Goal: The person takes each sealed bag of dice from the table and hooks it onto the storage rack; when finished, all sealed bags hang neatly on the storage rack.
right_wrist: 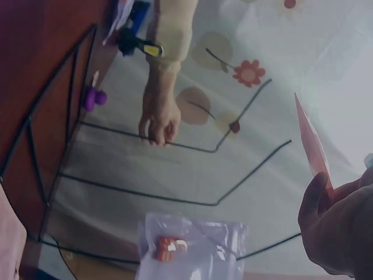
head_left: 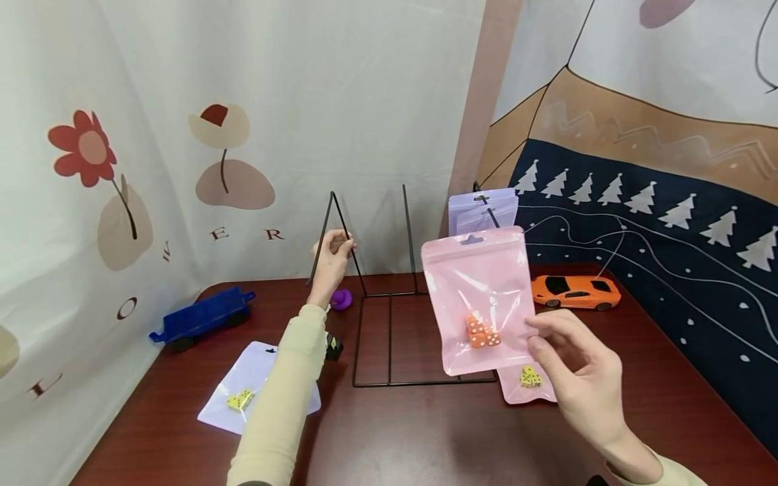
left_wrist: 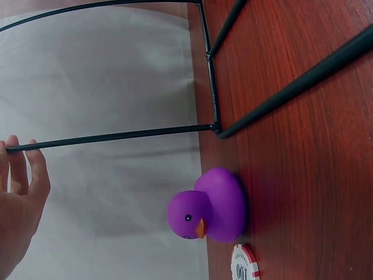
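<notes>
My right hand (head_left: pixel 580 378) pinches the lower right edge of a pink zip pouch (head_left: pixel 444 310) with orange dice (head_left: pixel 483 334) inside, holding it upright in the air. At the back, my left hand (head_left: pixel 331 260) grips the left prong of a black wire display rack (head_left: pixel 425 384); in the left wrist view its fingertips close around the rod. Lavender zip pouches (head_left: pixel 483 209) hang on the rack's right prong. In the right wrist view, a hanging lavender pouch (right_wrist: pixel 198 262) has orange dice in it. The middle prong shows no pouch.
A lavender pouch (head_left: pixel 267 364) with yellow dice lies left, partly under my left forearm. Another pink pouch (head_left: pixel 513 391) with yellow dice lies right. Around the rack are a purple rubber duck (left_wrist: pixel 224 204), a poker chip (left_wrist: pixel 243 265), a blue toy trailer (head_left: pixel 203 317) and an orange toy car (head_left: pixel 577 291).
</notes>
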The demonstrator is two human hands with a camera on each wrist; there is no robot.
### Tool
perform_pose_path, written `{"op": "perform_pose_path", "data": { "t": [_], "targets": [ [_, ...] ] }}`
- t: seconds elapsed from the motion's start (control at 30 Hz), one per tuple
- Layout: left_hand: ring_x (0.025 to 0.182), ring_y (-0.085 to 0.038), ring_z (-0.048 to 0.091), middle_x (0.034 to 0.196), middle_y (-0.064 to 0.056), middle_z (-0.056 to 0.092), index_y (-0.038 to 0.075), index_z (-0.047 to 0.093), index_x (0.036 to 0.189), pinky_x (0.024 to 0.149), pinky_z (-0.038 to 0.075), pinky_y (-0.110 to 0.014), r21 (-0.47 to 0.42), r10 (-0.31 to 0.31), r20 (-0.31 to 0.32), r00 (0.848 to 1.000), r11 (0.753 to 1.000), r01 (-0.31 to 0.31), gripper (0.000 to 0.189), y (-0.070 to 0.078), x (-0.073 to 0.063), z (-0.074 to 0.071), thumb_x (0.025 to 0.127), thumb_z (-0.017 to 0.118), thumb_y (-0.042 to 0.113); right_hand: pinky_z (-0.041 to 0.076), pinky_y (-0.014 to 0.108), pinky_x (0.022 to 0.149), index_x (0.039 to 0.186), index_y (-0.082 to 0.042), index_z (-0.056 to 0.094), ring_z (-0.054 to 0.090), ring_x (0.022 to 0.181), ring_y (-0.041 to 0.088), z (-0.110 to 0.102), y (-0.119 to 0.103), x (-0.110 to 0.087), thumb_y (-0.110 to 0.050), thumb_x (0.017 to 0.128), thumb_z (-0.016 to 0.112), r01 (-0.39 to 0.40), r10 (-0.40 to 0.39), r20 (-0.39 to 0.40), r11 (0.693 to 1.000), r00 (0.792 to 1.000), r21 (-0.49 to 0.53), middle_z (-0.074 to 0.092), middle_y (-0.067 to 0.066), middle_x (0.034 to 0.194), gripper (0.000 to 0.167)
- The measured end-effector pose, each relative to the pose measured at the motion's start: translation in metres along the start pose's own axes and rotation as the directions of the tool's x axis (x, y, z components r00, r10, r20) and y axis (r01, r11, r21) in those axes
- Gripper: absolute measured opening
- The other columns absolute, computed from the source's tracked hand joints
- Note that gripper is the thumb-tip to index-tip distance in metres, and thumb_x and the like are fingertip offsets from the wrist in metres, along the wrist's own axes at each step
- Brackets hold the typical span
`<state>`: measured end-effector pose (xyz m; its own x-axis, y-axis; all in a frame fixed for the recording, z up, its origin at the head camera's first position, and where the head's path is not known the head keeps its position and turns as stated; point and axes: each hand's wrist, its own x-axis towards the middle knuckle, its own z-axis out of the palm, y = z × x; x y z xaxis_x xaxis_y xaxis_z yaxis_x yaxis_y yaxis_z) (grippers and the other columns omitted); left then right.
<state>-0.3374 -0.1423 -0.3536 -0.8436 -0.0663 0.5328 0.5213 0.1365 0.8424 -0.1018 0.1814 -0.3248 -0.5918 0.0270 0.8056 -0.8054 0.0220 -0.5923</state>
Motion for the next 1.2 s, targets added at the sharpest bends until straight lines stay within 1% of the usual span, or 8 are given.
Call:
{"op": "perform_pose_path", "data": {
  "t": [0.07, 0.2, 0.3, 0.53, 0.7, 0.87, 0.93, 1.2],
  "targets": [
    [0.090, -0.049, 0.060, 0.095, -0.032, 0.062, -0.016, 0.056, 0.102, 0.069, 0.054, -0.028, 0.005, 0.006, -0.002, 1.000, 1.000, -0.006, 0.016, -0.001, 0.000, 0.000, 0.090, 0.059, -0.007, 0.051, 0.016, 0.069, 0.106, 0.018, 0.059, 0.059, 0.079, 0.017, 0.004, 0.002, -0.003, 0.025, 0.079, 0.058, -0.013, 0.013, 0.018, 1.000, 1.000, -0.003, 0.060, 0.019, 0.098, 0.029],
    [0.090, -0.047, 0.060, 0.096, -0.032, 0.061, -0.015, 0.056, 0.102, 0.075, 0.053, -0.046, 0.019, 0.010, -0.007, 1.000, 1.000, -0.010, 0.015, -0.001, -0.001, 0.001, 0.090, 0.059, -0.006, 0.052, 0.019, 0.076, 0.106, 0.018, 0.059, 0.059, 0.084, 0.018, 0.013, 0.006, -0.007, 0.028, 0.076, 0.057, -0.020, 0.019, 0.045, 0.999, 0.999, 0.028, 0.059, 0.021, 0.098, 0.031],
    [0.091, -0.048, 0.060, 0.097, -0.032, 0.061, -0.015, 0.056, 0.103, 0.078, 0.051, -0.053, 0.018, 0.011, -0.007, 1.000, 1.000, -0.011, 0.015, -0.002, -0.001, 0.001, 0.091, 0.058, -0.006, 0.052, 0.020, 0.078, 0.106, 0.016, 0.060, 0.059, 0.086, 0.019, 0.017, 0.009, -0.009, 0.031, 0.074, 0.055, -0.027, 0.024, 0.062, 0.999, 0.998, 0.036, 0.058, 0.021, 0.098, 0.035],
    [0.091, -0.052, 0.058, 0.098, -0.036, 0.059, -0.017, 0.055, 0.103, 0.080, 0.047, -0.060, -0.005, 0.016, -0.002, 1.000, 1.000, -0.016, 0.016, 0.000, -0.001, 0.001, 0.091, 0.057, -0.007, 0.052, 0.020, 0.079, 0.107, 0.013, 0.061, 0.056, 0.091, 0.018, 0.025, 0.015, -0.013, 0.032, 0.073, 0.055, -0.050, 0.048, 0.088, 0.999, 0.995, 0.017, 0.059, 0.019, 0.101, 0.040],
    [0.090, -0.049, 0.059, 0.096, -0.034, 0.061, -0.016, 0.055, 0.103, 0.078, 0.050, -0.056, 0.004, 0.018, -0.005, 1.000, 1.000, -0.018, 0.016, 0.001, -0.002, 0.001, 0.091, 0.058, -0.006, 0.051, 0.016, 0.074, 0.108, 0.012, 0.062, 0.054, 0.093, 0.018, 0.030, 0.020, -0.014, 0.032, 0.074, 0.055, -0.058, 0.055, 0.094, 0.998, 0.994, 0.026, 0.059, 0.018, 0.102, 0.039],
    [0.088, -0.050, 0.059, 0.094, -0.031, 0.062, -0.015, 0.056, 0.101, 0.071, 0.054, -0.035, 0.009, 0.011, -0.025, 1.000, 1.000, -0.010, 0.014, -0.002, -0.001, 0.000, 0.090, 0.058, -0.007, 0.050, 0.016, 0.065, 0.110, 0.008, 0.062, 0.055, 0.090, 0.016, 0.035, 0.019, -0.014, 0.029, 0.077, 0.055, -0.125, 0.129, 0.121, 0.991, 0.984, -0.037, 0.059, 0.015, 0.100, 0.039],
    [0.087, -0.050, 0.059, 0.093, -0.032, 0.062, -0.016, 0.056, 0.101, 0.069, 0.054, -0.031, 0.005, 0.013, -0.022, 1.000, 1.000, -0.013, 0.014, -0.003, -0.001, 0.001, 0.090, 0.058, -0.008, 0.051, 0.018, 0.068, 0.110, 0.008, 0.062, 0.055, 0.090, 0.017, 0.037, 0.020, -0.013, 0.027, 0.078, 0.056, -0.133, 0.139, 0.126, 0.990, 0.982, -0.052, 0.059, 0.015, 0.099, 0.038],
    [0.087, -0.051, 0.059, 0.094, -0.036, 0.060, -0.019, 0.056, 0.100, 0.076, 0.052, -0.051, -0.038, 0.012, -0.013, 1.000, 0.999, -0.013, 0.014, -0.003, 0.001, 0.002, 0.088, 0.059, -0.011, 0.050, 0.021, 0.083, 0.110, 0.002, 0.065, 0.056, 0.089, 0.016, 0.038, 0.028, -0.008, 0.021, 0.081, 0.059, -0.179, 0.196, 0.106, 0.972, 0.975, -0.149, 0.061, 0.011, 0.100, 0.034]
  ]
}}
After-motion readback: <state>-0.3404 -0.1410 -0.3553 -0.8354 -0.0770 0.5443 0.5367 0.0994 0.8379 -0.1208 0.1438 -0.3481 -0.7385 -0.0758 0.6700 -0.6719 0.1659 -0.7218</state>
